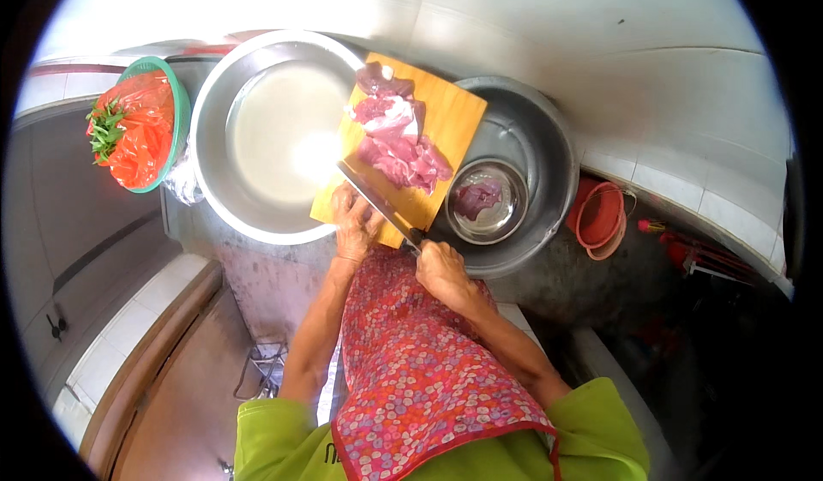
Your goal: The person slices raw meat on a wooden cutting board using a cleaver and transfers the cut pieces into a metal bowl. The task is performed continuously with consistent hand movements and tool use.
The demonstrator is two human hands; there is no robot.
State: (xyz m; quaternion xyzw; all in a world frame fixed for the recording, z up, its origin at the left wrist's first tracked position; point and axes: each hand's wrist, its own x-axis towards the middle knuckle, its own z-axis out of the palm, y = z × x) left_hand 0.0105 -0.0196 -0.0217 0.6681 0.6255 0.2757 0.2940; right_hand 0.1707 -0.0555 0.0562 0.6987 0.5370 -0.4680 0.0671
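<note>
My right hand (444, 268) is closed round the dark handle of a kitchen knife (377, 200). The blade slants up and left across the near end of a wooden cutting board (454, 112). Just beside the blade, my left hand (353, 224) rests on the board with its fingers bent; the knife hides what lies under the fingertips. Several pieces of raw red meat (403, 159) lie on the board beyond the blade. To the right, a small metal bowl (520, 202) holds another piece of meat (477, 198).
Left of the board stands a wide metal basin (210, 138) with cloudy liquid. A large grey basin (561, 151) sits under the small bowl. At far left, a green basket (182, 112) holds a red plastic bag (141, 129) and green leaves. Red baskets (600, 219) stand at right.
</note>
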